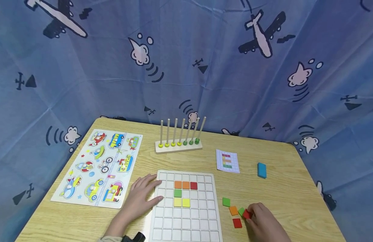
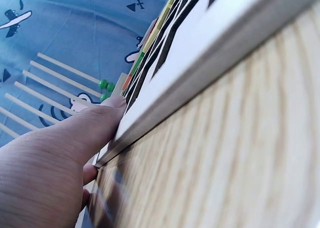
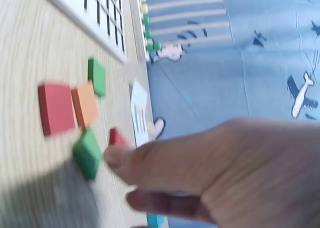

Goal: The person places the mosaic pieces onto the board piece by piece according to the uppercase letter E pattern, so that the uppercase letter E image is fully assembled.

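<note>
A white grid board [image 1: 186,223] lies in front of me, with orange, red, green and yellow square tiles in some of its cells. My left hand [image 1: 139,198] rests along the board's left edge, fingers extended and thumb touching the rim. To the right of the board, my right hand [image 1: 263,222] pinches a red tile [image 1: 246,214] between thumb and fingers. Close to those fingertips lie a green tile [image 3: 88,154], an orange tile [image 1: 233,210], another red tile [image 1: 237,223] and a second green tile [image 1: 226,201].
A card with a coloured grid pattern [image 1: 231,162] and a blue block [image 1: 261,170] lie at the right rear. Behind the board stands a peg rack [image 1: 178,146] with yellow and green beads. A vehicle puzzle board [image 1: 89,168] occupies the left side.
</note>
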{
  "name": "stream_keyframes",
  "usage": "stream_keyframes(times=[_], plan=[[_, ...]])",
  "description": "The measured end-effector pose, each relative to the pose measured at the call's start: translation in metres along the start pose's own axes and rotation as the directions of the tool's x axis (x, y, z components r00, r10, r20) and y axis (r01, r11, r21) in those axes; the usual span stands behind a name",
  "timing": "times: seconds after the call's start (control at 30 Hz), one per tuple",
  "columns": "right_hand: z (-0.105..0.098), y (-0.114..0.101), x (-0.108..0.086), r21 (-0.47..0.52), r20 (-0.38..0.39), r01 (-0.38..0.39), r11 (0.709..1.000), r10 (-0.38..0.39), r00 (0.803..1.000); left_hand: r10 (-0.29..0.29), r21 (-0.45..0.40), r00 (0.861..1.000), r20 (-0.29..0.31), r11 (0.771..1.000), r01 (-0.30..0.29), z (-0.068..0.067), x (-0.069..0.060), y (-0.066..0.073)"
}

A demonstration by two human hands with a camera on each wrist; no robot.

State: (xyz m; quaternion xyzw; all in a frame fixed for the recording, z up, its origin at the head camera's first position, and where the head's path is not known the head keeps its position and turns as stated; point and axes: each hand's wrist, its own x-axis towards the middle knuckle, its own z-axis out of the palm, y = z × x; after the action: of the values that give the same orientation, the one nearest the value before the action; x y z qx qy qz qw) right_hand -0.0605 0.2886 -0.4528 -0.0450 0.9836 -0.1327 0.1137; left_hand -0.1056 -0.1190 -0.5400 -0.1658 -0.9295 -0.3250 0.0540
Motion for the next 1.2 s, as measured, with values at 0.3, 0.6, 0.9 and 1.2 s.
stream_keyframes(times=[0.3, 0.6, 0.9, 1.2], plan=[[0.011, -0.045, 0.015, -0.066, -0.165, 0.298, 0.952, -0.305, 0.938, 0.001, 0.001, 1.000, 0.003, 1.000, -0.001, -0.001, 0.000, 0.000], [0.028, -0.086, 0.037, -0.057, -0.064, 0.467, 0.883, -0.470, 0.880, -0.007, -0.010, 1.000, 0.005, 1.000, 0.007, -0.002, -0.001, 0.000], [0.038, -0.097, 0.045, -0.048, -0.081, 0.575, 0.817, -0.577, 0.813, -0.010, -0.001, 1.000, 0.009, 1.000, 0.010, -0.002, 0.000, 0.002], [0.046, -0.098, 0.051, -0.028, -0.103, 0.585, 0.810, -0.585, 0.805, -0.017, -0.004, 1.000, 0.020, 1.000, 0.017, -0.003, 0.000, 0.003]])
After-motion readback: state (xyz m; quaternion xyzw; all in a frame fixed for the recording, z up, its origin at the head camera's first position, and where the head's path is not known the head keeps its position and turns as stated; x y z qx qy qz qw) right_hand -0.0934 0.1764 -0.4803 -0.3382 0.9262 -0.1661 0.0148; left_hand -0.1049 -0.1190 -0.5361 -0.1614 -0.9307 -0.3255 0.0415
